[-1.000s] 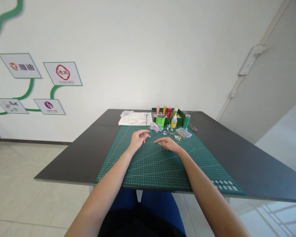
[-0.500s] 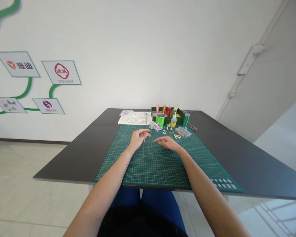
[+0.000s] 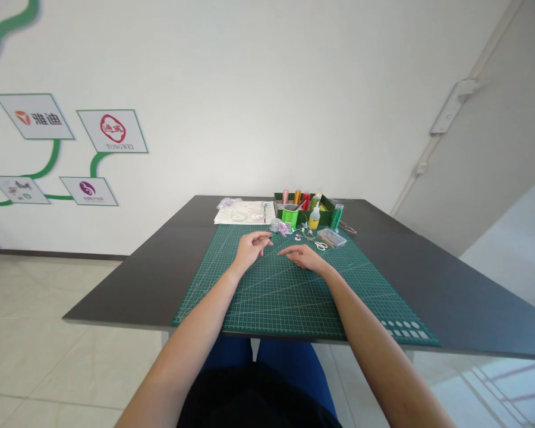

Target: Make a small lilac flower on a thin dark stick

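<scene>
Above the green cutting mat [image 3: 276,297], my left hand [image 3: 248,249] is closed, with thumb and fingertips pinching a thin green stem [image 3: 273,236]. The stem points toward a pale purple flower [image 3: 283,229]; whether the two are joined I cannot tell. To the right, my right hand [image 3: 302,257] hovers low over the mat, index finger stretched out toward the left hand, and nothing shows in it. Its lower fingers are partly hidden. Just beyond this hand lie white-handled scissors [image 3: 321,245] and several small flowers on thin wires [image 3: 307,233].
Behind the mat stand a green can [image 3: 289,216], a yellow-labelled glue bottle [image 3: 314,219], a green tube [image 3: 336,216] and a dark green box [image 3: 327,216] of coloured rolls. A clear case [image 3: 332,238] lies right. White paper [image 3: 245,212] lies back left on the black table [image 3: 160,267].
Both hands keep nearly the same pose and place. The whole view has shifted very slightly.
</scene>
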